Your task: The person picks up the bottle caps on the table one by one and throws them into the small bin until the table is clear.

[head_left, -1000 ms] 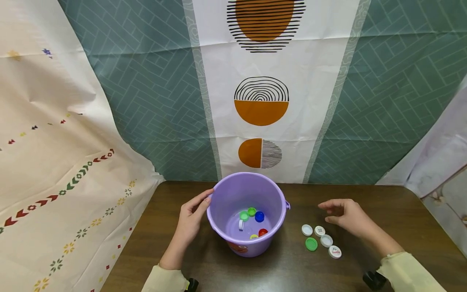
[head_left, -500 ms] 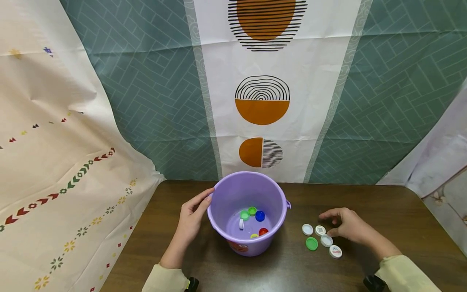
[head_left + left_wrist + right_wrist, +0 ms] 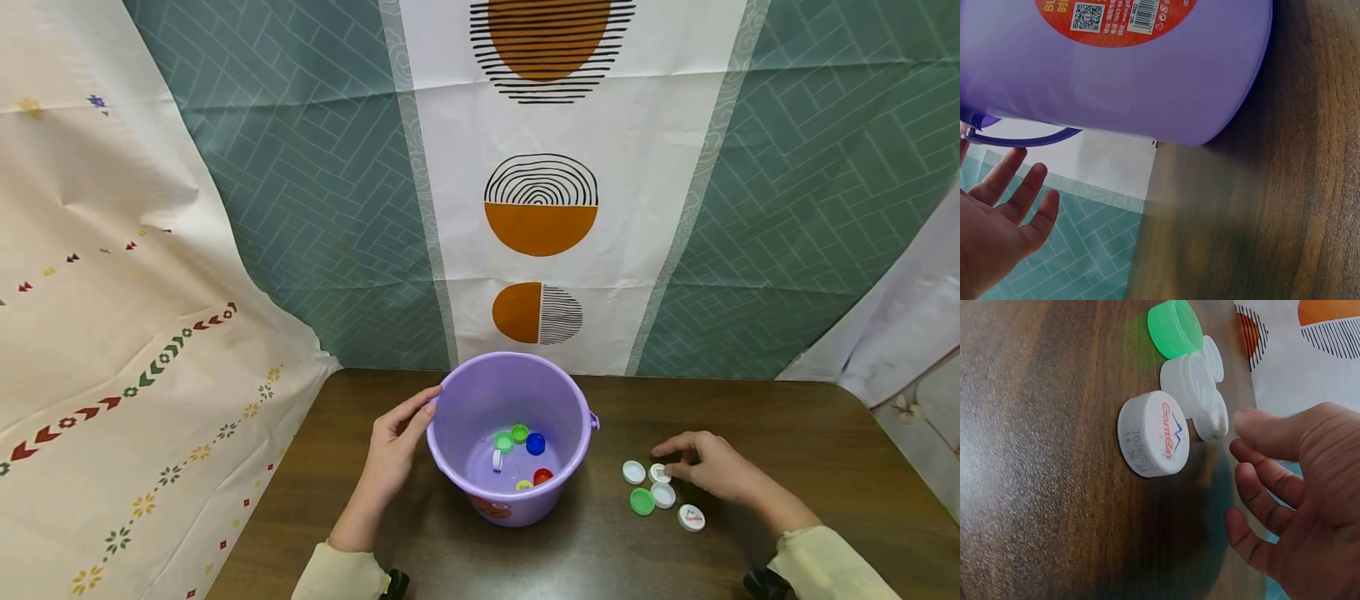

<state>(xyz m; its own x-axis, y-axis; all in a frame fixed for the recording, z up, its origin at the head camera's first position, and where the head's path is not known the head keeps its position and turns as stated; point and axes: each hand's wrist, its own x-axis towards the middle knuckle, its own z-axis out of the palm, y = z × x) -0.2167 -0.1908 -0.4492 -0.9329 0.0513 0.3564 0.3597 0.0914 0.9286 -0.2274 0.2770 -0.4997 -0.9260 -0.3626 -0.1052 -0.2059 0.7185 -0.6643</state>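
A purple bucket (image 3: 504, 508) stands upright, with several bottle caps lying inside on its floor. My left hand (image 3: 393, 442) holds its left rim with thumb and forefinger; the other fingers hang loose beside the bucket handle (image 3: 1029, 141) in the left wrist view. My right hand (image 3: 712, 467) hovers low over the table's right side. Its thumb touches or nearly touches a small white cap (image 3: 659, 474), while the forefinger extends beyond it. Around that cap lie an upturned white cap (image 3: 663, 496), another white cap (image 3: 633, 472), a green cap (image 3: 642, 502) and a printed white cap (image 3: 1166, 434).
The brown wooden table (image 3: 585, 558) reaches back to a hanging green and white cloth (image 3: 352, 250). A cream patterned cloth (image 3: 150, 292) drapes down along the left side. Inside the bucket, a blue cap (image 3: 536, 443) and a red cap (image 3: 542, 476) show.
My right hand has come down and slightly left to the small white cap. The upturned white cap has shifted left, against the green one. My left hand and the bucket stay put.
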